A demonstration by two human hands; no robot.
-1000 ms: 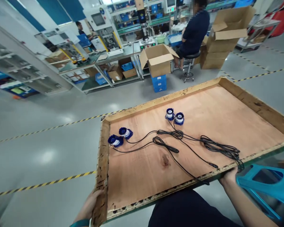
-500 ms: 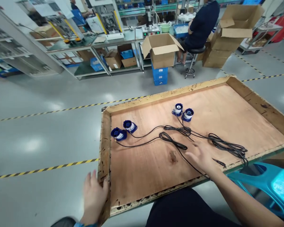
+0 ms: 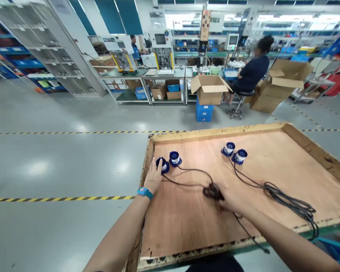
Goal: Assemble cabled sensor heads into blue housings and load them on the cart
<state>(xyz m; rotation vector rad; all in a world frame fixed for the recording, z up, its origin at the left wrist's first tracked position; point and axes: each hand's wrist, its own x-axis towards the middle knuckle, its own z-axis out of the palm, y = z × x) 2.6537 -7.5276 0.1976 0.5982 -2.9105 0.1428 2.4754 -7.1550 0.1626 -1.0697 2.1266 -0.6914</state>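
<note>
On the wooden tray (image 3: 314, 151), near its far left corner: left hand (image 3: 153, 176) laid against the nearer of two blue spools (image 3: 162, 164), fingers (image 3: 156, 169) loosely spread and curving round the spool's left side, touching it but not visibly clamped. Just beside it, to the right, second blue spool (image 3: 175, 158), clear of the fingers. Blue wristband (image 3: 144, 193) on the left wrist, forearm crossing the tray's left rim.

Further right, around the middle of the tray: right hand (image 3: 231, 199) palm down, fingers drawn together on a small bunched coil of black cable (image 3: 211, 191), coil sticking out past the fingertips on their left. From that coil, thin black lead (image 3: 192, 172) arching back to the two left spools; another strand trailing off under the right forearm to the near rim.

Well apart from both hands, toward the far middle of the tray: second pair of blue spools (image 3: 234, 152), side by side and touching or nearly so. From them, black wires running to a larger loose bundle of cable (image 3: 291, 202) near the right near edge, untouched.

Beyond the tray: grey floor with yellow-black tape lines, open cardboard box (image 3: 209, 89) on blue crates, a seated person (image 3: 251, 73) at a workbench, back turned.
</note>
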